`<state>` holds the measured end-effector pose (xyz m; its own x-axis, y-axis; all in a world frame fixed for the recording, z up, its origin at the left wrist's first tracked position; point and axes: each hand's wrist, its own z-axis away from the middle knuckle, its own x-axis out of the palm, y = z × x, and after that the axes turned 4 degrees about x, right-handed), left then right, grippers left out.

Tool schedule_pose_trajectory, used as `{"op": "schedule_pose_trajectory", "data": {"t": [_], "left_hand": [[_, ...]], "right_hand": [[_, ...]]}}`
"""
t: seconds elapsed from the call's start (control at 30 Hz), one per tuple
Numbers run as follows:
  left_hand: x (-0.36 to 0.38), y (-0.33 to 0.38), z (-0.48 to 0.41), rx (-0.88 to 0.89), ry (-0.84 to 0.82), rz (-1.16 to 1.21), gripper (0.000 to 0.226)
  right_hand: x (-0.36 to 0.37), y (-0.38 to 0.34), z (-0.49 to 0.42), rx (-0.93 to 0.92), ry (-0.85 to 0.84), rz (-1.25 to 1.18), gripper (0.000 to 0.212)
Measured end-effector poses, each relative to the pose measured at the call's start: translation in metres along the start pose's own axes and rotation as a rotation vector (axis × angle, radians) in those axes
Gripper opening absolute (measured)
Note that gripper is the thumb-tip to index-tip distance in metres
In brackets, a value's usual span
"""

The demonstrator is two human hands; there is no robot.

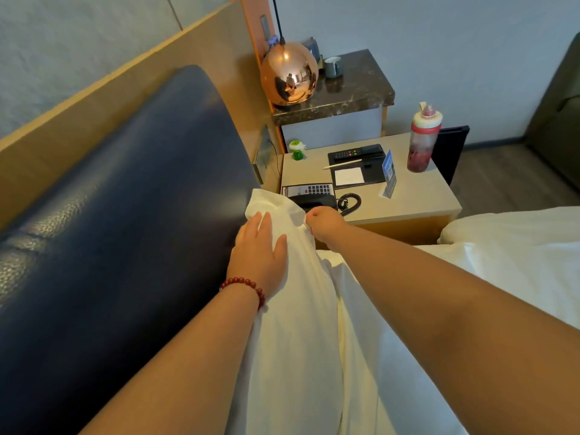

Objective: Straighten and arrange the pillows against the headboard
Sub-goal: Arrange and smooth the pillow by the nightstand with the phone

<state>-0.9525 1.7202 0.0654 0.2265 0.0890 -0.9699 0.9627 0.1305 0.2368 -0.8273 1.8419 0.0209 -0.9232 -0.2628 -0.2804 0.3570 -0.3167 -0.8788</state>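
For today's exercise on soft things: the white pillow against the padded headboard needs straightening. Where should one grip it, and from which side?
Probably the far end of the pillow, by its loose cover, from the bed side, where the right hand pinches it: the cloth bunches there, and the headboard blocks the other side. The left hand presses flat to steady.

My only camera sits on my head, wide-angled, looking forward and down from above the bed. It is close over the pillow and padded headboard on my left, and faces the bedside desk farther off.
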Motion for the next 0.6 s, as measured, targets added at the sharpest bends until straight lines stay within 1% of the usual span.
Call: {"op": "schedule_pose_trajectory", "data": {"t": [0.1,0.13,0.17,0.2,0.23,0.27,0.33,0.37,0.4,0.5,0.6], "left_hand": [[0.006,-0.001,-0.001,-0.028,0.011,0.028,0.062],[0.008,-0.002,-0.002,-0.029,0.021,0.035,0.061],[0.010,-0.002,-0.001,-0.026,0.027,0.038,0.061],[0.012,-0.002,-0.002,-0.023,0.030,0.039,0.060],[0.013,-0.001,-0.003,-0.024,0.030,0.041,0.060],[0.015,0.000,-0.004,-0.027,0.029,0.038,0.060],[0.016,0.002,-0.006,-0.023,0.028,-0.003,0.060],[0.017,0.004,-0.008,-0.015,0.025,-0.039,0.059],[0.018,0.005,-0.009,-0.004,0.024,-0.084,0.059],[0.018,0.008,-0.010,0.099,0.037,-0.262,0.057],[0.020,0.015,-0.006,0.354,-0.014,-0.418,0.055]], "right_hand": [[0.011,0.003,-0.007,0.026,0.020,-0.262,0.022],[0.012,0.010,-0.003,0.029,0.030,-0.342,0.027],[0.009,0.023,0.003,0.026,0.035,-0.355,0.034],[0.004,0.041,0.011,0.007,0.041,-0.297,0.039],[-0.004,0.065,0.020,-0.016,0.047,-0.171,0.042],[-0.014,0.093,0.030,-0.053,0.050,0.032,0.045],[-0.030,0.149,0.049,-0.136,0.110,0.593,0.050],[-0.037,0.169,0.055,-0.161,0.154,0.823,0.054],[-0.044,0.181,0.060,-0.157,0.192,0.951,0.059],[-0.060,0.190,0.065,-0.078,0.293,1.031,0.067],[-0.074,0.201,0.067,0.002,0.381,1.070,0.072]]}}
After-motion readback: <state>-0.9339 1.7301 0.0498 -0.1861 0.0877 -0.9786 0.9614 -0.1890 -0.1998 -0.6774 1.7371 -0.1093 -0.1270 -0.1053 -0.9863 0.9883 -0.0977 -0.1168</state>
